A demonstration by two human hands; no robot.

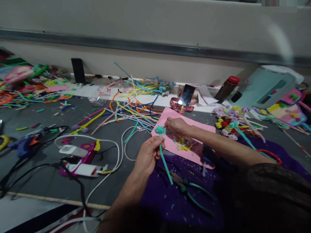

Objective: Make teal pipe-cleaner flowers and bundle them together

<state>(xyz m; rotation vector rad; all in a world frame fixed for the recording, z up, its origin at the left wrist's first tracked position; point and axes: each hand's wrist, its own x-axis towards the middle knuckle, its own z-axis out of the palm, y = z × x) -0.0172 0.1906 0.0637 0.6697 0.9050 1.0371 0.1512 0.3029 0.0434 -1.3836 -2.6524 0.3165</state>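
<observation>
My left hand point(152, 150) pinches a mint-green pipe-cleaner flower point(160, 130) just below its looped petals. The flower's stem point(166, 165) slants down below my fingers. Just right of the petals is my right hand point(178, 126), its fingers curled together; whatever they hold is hidden. Beneath the right hand lies a pink sheet point(206, 129) with a small heap of short yellow and pastel pipe-cleaner cuttings point(183, 143). Pliers with green handles point(187, 186) rest on a purple cloth point(160, 197) nearer to me.
Loose coloured pipe cleaners point(131, 111) spread across the grey table beyond my left hand. A phone point(187, 96) leans at the back. Finished flowers point(227, 123) lie to the right, near a bottle point(227, 90). Left are a blue glue gun point(23, 144) and white cables point(119, 155).
</observation>
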